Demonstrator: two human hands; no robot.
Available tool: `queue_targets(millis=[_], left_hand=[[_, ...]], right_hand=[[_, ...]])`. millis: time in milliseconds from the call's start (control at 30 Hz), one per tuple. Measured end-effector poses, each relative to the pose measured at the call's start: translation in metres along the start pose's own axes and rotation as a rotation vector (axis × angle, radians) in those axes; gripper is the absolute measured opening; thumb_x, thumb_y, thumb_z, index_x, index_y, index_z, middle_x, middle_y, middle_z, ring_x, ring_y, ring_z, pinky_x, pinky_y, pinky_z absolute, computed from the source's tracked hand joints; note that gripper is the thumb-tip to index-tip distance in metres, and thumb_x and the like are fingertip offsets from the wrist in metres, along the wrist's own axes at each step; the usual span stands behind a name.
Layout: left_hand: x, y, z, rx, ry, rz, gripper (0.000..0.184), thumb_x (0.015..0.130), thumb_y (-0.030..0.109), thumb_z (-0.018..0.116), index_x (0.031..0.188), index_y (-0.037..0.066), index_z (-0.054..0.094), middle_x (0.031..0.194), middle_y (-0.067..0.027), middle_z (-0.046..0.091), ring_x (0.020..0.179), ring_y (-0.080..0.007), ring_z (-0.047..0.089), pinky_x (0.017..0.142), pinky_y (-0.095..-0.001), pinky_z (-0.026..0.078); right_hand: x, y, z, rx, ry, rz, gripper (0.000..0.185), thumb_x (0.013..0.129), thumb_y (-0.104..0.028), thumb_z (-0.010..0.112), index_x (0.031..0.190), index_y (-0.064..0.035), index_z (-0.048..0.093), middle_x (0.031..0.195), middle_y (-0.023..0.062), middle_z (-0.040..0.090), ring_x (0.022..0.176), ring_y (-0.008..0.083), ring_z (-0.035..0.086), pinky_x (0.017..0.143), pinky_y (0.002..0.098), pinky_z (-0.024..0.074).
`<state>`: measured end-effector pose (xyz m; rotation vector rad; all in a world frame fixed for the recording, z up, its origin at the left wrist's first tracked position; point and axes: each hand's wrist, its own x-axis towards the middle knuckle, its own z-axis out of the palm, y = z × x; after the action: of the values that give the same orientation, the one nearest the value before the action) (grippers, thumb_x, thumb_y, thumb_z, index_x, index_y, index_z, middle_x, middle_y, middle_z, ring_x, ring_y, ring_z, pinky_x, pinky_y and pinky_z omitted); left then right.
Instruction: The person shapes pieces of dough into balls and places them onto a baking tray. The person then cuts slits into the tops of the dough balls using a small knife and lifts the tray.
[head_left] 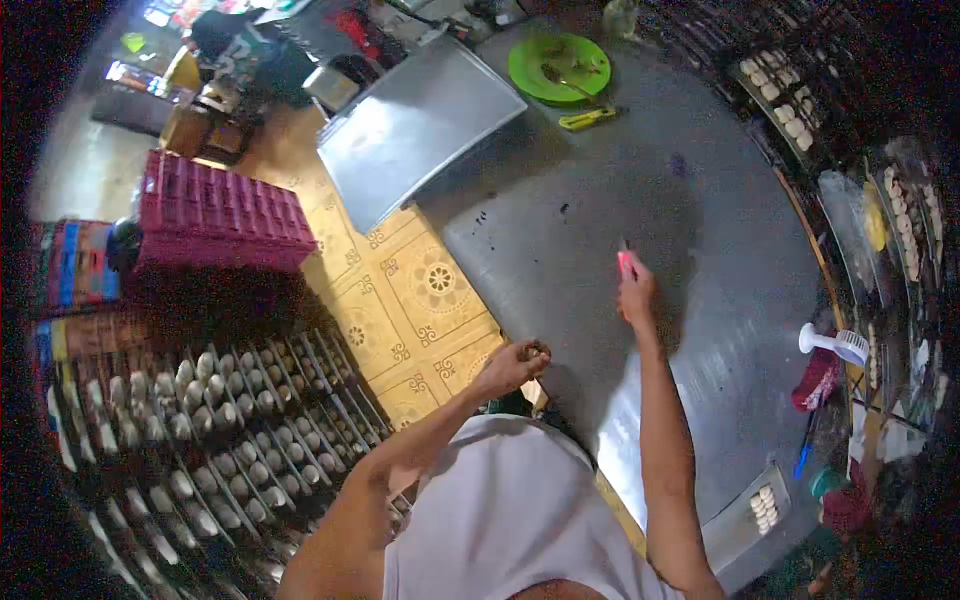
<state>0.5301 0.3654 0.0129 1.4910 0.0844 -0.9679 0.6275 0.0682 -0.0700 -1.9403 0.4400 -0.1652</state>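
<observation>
My right hand (pixel 637 290) is closed around a small pink-handled tool (pixel 626 262) over the middle of the grey metal table (pixel 600 190). A short dark tip sticks out of the tool's far end; its exact kind is hard to make out. My left hand (pixel 515 367) is held near the table's left edge, its fingers curled in. Something small and pale may be between those fingers, but it is too small to name. Farther up the table lie a yellow box cutter (pixel 588 119) and a green plate (pixel 560 68) with dark bits on it.
A metal tray (pixel 420 130) juts past the table's far left corner. Racks of dough pieces (pixel 240 400) stand at left, below purple crates (pixel 225 210). More dough trays (pixel 778 95) line the right, near a small white fan (pixel 835 343). A tray of dough (pixel 765 510) lies at lower right.
</observation>
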Motion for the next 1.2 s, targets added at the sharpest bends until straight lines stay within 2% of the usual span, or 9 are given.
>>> queue_targets(millis=[67,100,200,300,400,800,933,1000,1200], left_hand=[[0.001,0.036,-0.025,-0.043,-0.022,-0.043,0.021,0.097,0.024,0.06,0.103,0.004,0.06,0.086,-0.0007,0.06,0.076,-0.0097,0.055,0.067,-0.0268,0.049],[0.008,0.042,-0.039,-0.082,-0.014,-0.032,0.022,0.097,0.024,0.061,0.104,0.003,0.06,0.086,-0.0008,0.059,0.076,-0.0098,0.054,0.068,-0.0272,0.049],[0.022,0.071,-0.089,-0.112,0.058,-0.015,0.025,0.096,0.026,0.061,0.106,0.003,0.06,0.084,0.0,0.056,0.076,-0.0101,0.053,0.068,-0.0262,0.048],[0.034,0.087,-0.135,-0.232,0.209,0.057,0.024,0.096,0.024,0.06,0.107,0.002,0.059,0.079,-0.0004,0.055,0.075,-0.0112,0.054,0.069,-0.0253,0.047],[0.045,0.061,-0.181,-0.102,0.329,0.187,0.031,0.092,0.023,0.062,0.114,0.002,0.059,0.088,-0.0039,0.064,0.081,-0.0126,0.06,0.074,-0.0286,0.05],[0.052,0.079,-0.182,0.077,0.289,0.193,0.031,0.089,0.029,0.06,0.11,0.007,0.056,0.085,-0.0069,0.062,0.078,-0.0163,0.06,0.068,-0.031,0.049],[0.054,0.127,-0.141,0.376,0.072,0.068,0.043,0.084,0.032,0.063,0.116,0.006,0.051,0.09,-0.0149,0.061,0.088,-0.0241,0.062,0.084,-0.0395,0.047],[0.1,0.077,-0.113,0.395,-0.008,0.35,0.046,0.083,0.028,0.064,0.118,0.003,0.048,0.096,-0.0188,0.058,0.092,-0.0301,0.06,0.084,-0.042,0.047],[0.11,0.115,-0.025,0.457,-0.286,0.474,0.038,0.086,0.02,0.058,0.118,0.002,0.048,0.108,-0.0223,0.059,0.104,-0.0396,0.058,0.086,-0.0467,0.046]], right_hand=[[0.02,-0.052,0.031,-0.076,0.008,-0.238,0.032,0.1,-0.028,0.049,0.125,-0.0122,0.061,0.07,0.0063,0.063,0.062,0.0212,0.062,0.058,0.0358,0.0499],[0.013,-0.168,0.023,-0.33,-0.19,0.17,0.035,0.1,-0.03,0.046,0.121,-0.0058,0.061,0.094,0.0135,0.071,0.086,0.0315,0.066,0.078,0.0374,0.0503],[0.02,-0.112,0.105,-0.111,-0.234,-0.102,0.034,0.099,-0.027,0.045,0.123,-0.0095,0.061,0.112,0.0209,0.064,0.105,0.0403,0.061,0.086,0.0423,0.05],[0.004,-0.176,0.134,-0.481,-0.504,0.046,0.033,0.096,-0.021,0.049,0.125,-0.0119,0.061,0.113,0.0222,0.062,0.106,0.0422,0.059,0.085,0.0431,0.0501],[0.012,-0.19,0.148,-0.03,-0.383,-0.04,0.035,0.098,-0.02,0.05,0.123,0.0008,0.061,0.122,0.0153,0.065,0.113,0.0236,0.062,0.098,0.0344,0.0458],[0.017,-0.205,0.138,-0.279,-0.576,-0.08,0.035,0.094,-0.014,0.054,0.127,-0.0021,0.059,0.117,0.0176,0.067,0.11,0.0296,0.064,0.097,0.0361,0.0476],[0.005,-0.127,0.069,-0.402,-0.083,-0.361,0.038,0.096,-0.023,0.055,0.129,-0.0046,0.057,0.093,0.0126,0.071,0.086,0.0264,0.069,0.081,0.0338,0.0536],[-0.007,-0.109,0.029,0.042,-0.013,0.126,0.036,0.098,-0.029,0.055,0.124,-0.0056,0.058,0.072,0.0026,0.061,0.064,0.0144,0.06,0.061,0.029,0.0503],[-0.046,-0.047,-0.072,-0.362,0.307,-0.025,0.029,0.097,-0.027,0.057,0.113,-0.0035,0.063,0.079,0.0092,0.062,0.073,0.022,0.059,0.067,0.0359,0.0484]])
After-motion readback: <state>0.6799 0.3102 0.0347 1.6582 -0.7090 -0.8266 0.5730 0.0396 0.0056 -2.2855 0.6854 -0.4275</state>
